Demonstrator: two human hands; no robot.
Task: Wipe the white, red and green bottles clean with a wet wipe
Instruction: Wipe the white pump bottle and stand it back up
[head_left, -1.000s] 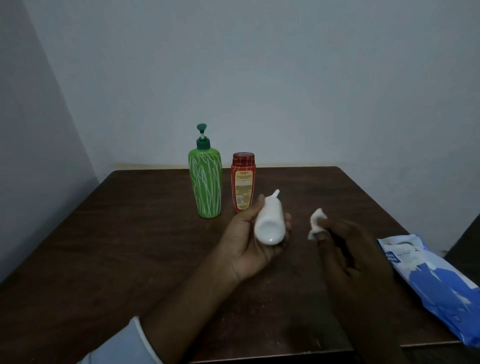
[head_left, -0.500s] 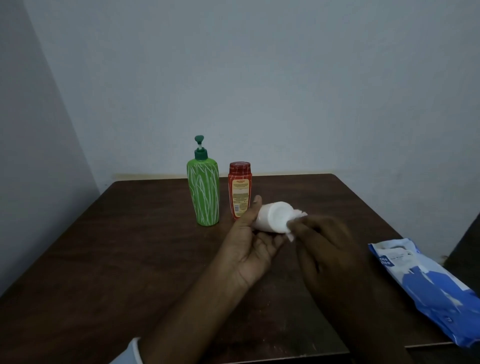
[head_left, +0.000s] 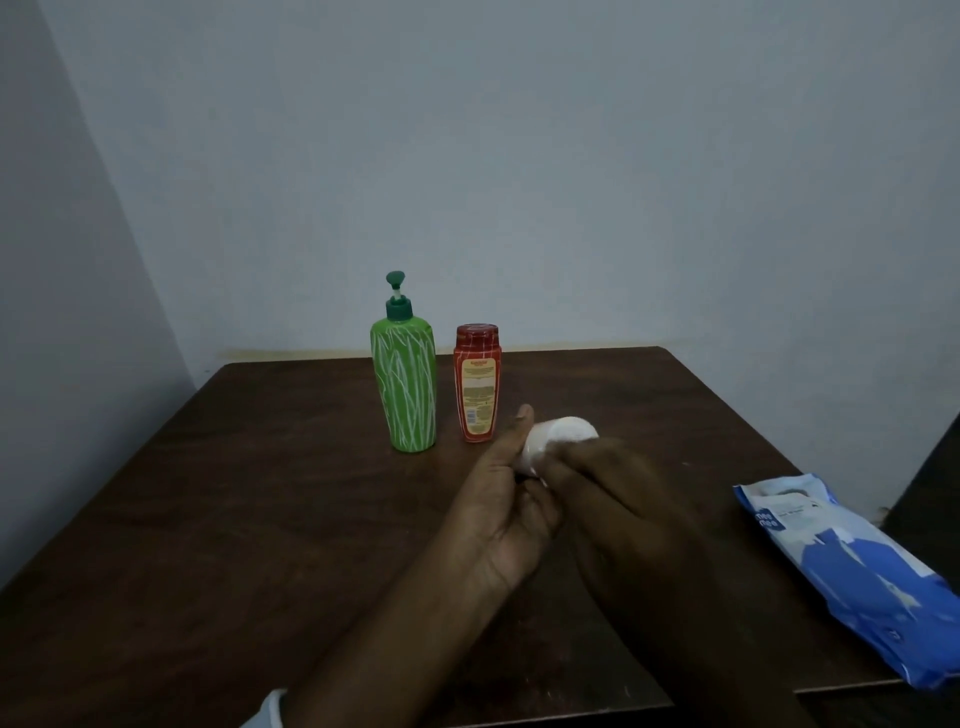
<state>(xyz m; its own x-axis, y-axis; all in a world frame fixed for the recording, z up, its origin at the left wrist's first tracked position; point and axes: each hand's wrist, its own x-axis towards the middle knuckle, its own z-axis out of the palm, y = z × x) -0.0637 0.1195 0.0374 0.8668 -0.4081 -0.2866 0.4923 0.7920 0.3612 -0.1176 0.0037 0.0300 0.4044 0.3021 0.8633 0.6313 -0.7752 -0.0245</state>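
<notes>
Now that the right hand (head_left: 613, 483) has closed over the white bottle (head_left: 558, 436) (wipe hidden beneath it), held by the left hand (head_left: 506, 499), rubbing begins; green bottle (head_left: 404, 384) and red bottle (head_left: 477, 384) wait far left

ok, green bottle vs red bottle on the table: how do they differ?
The green bottle is taller than the red bottle and stands to its left. The green bottle has a pump dispenser on top; the red bottle has a flat red cap. The green bottle carries white streak markings; the red bottle shows a yellow label. Both stand upright on the table, untouched by either hand.
</notes>
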